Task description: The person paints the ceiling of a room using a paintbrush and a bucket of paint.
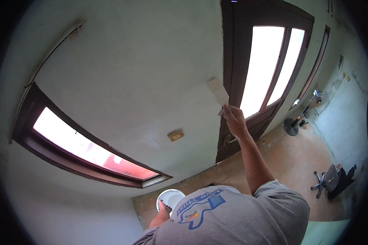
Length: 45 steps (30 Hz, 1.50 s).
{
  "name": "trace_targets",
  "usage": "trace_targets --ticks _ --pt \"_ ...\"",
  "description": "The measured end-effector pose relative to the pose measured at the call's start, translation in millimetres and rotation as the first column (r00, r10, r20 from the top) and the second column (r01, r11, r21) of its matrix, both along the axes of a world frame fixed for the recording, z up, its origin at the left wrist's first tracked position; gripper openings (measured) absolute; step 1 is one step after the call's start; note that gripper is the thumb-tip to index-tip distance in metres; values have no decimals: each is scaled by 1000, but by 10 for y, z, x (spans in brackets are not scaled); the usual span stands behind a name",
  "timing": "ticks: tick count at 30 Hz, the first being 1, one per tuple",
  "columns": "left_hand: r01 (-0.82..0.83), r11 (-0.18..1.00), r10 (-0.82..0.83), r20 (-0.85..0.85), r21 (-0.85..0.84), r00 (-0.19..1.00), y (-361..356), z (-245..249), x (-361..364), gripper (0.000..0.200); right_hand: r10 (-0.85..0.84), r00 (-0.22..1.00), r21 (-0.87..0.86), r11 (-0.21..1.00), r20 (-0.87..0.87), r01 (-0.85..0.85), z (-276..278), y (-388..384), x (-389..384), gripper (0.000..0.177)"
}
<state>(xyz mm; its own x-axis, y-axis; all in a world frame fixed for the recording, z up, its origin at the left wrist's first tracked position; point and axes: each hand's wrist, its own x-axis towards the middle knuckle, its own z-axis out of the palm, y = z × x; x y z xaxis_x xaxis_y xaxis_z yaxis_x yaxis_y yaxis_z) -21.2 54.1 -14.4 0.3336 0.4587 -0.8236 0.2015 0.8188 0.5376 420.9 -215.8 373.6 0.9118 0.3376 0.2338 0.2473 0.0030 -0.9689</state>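
Note:
My right hand (234, 118) is raised at the end of a stretched arm, its fingers closed round the handle of a pale, flat-bladed tool (218, 91). The blade lies against or close to the wall (151, 69), beside the dark door frame. Low in the view, my left hand (163, 207) is at the rim of a white bucket (176, 196), with its fingers over the edge. The lower part of the bucket is hidden by my shirt.
A dark-framed window (90, 147) is at the left, and a wall switch (175, 135) sits between it and the door (249, 106). A standing fan (318, 99) and an office chair (331, 179) are on the right. The tiled floor (290, 159) has scattered debris.

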Motion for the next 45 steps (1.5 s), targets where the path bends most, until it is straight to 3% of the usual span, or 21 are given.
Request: trace_targets --ticks 6,10,12,13,16,19,27,29,33,35,36,38,43,45 --pt "-16 1000 16 -18 -2 1000 -32 -1 166 69 -23 997 -190 982 -80 8 -84 -72 -2 42" --pt "-22 1000 22 -25 -3 999 -39 34 100 68 -54 998 -101 993 42 58 58 -176 -50 42" --pt "-20 1000 19 -37 -11 999 -20 53 141 67 -81 994 32 996 74 79 146 -113 30 43" --pt "-19 1000 18 -42 -14 999 13 89 202 67 -87 994 29 996 71 85 99 -104 116 43" --pt "-27 999 25 -54 -21 998 -38 43 264 65 -48 998 -193 980 39 54 -92 -89 259 43" --pt "-49 999 48 -47 -18 998 0 87 239 64 -69 995 -222 974 -71 52 198 -260 -16 41" --pt "-163 985 164 5 -63 986 71 76 241 61 75 994 -132 989 76 -64 223 -122 127 45" --pt "-198 977 200 16 -74 980 69 73 262 60 139 934 -120 975 -330 -188 142 -233 51 47" --pt "-206 976 207 12 -74 978 94 67 188 59 140 923 -121 973 -358 -195 43 -319 -26 50" --pt "-205 976 206 0 -74 979 90 96 183 58 116 979 24 993 -168 -113 151 -272 -30 56" --pt "-206 975 206 -13 -81 979 45 75 135 58 110 978 18 994 -178 -109 195 -211 3 56" --pt "-170 984 166 -69 -61 984 51 76 152 58 -23 999 80 996 -28 25 282 -85 112 60" --pt "-172 981 160 -120 -95 980 87 -13 148 58 26 992 -97 995 -127 -38 -34 -77 190 57" --pt "-165 981 153 -121 -98 981 97 -40 151 58 35 947 -175 980 -319 -95 -261 -176 97 59"
